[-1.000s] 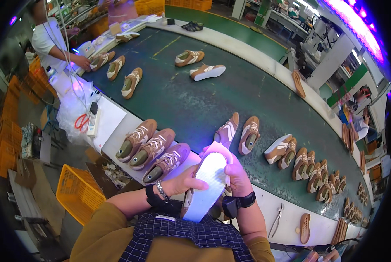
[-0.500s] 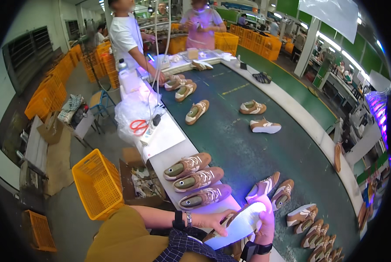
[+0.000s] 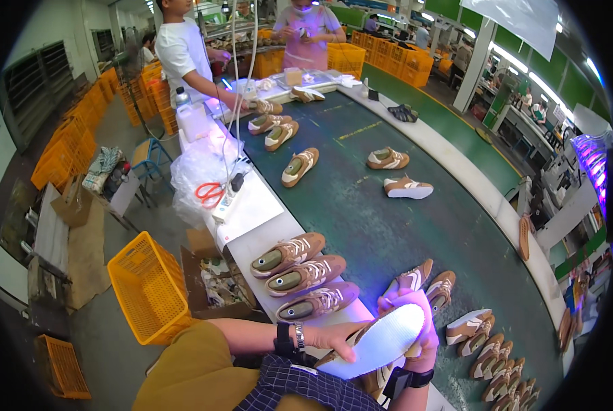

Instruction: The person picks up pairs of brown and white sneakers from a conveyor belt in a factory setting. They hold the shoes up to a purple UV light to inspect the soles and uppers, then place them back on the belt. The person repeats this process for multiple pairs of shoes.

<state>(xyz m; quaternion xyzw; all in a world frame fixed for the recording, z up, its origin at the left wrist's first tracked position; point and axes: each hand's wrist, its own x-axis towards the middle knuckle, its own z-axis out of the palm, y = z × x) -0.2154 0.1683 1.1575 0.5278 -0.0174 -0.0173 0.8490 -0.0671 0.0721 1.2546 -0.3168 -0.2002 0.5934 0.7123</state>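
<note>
Shoe (image 3: 381, 342), head view: tilted, pale underside up, held just beyond my checked apron (image 3: 305, 385) near the green belt (image 3: 378, 236), my left hand (image 3: 337, 339) gripping its left side, my right hand (image 3: 426, 344) its right, three brown shoes (image 3: 313, 274) lined up nearby leftward

No lettering, label, number or sign can be read anywhere in view.

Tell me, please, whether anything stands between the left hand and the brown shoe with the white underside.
Nothing visible does: the bare left hand touches the brown shoe with the white underside, thumb on that underside.
</note>
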